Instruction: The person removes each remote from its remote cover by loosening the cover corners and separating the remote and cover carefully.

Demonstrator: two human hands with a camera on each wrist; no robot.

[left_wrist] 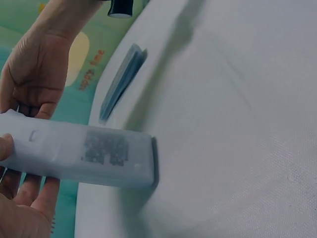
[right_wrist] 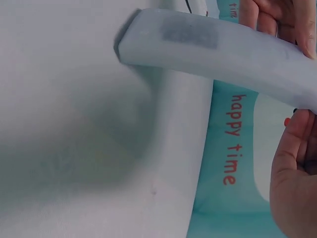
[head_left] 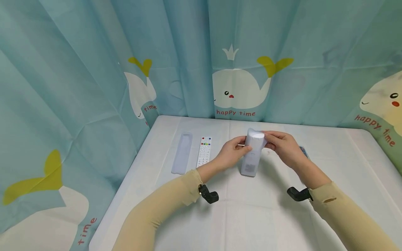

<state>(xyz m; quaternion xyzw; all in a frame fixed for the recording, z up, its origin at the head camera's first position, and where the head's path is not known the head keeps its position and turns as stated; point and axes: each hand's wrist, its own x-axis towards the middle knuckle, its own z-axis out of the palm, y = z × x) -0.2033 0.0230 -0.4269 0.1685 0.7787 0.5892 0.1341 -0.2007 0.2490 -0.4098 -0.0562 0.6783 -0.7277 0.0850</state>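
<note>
Whale-printed teal curtains (head_left: pixel 94 69) are hanging round a white counter (head_left: pixel 251 216). Near the middle of the frame, both hands are gripping a remote control in a translucent silicone sleeve (head_left: pixel 252 153), its lower end resting on the counter and its top tilted up. The left hand (head_left: pixel 230 153) is pinching its side with curled fingers; the right hand (head_left: pixel 282 146) is clamping round the upper end. Left of them, a bare white remote (head_left: pixel 204 152) and an empty silicone sleeve (head_left: pixel 182 153) are lying side by side. Behind the right hand, another bluish cover (left_wrist: pixel 121 82) is lying flat.
</note>
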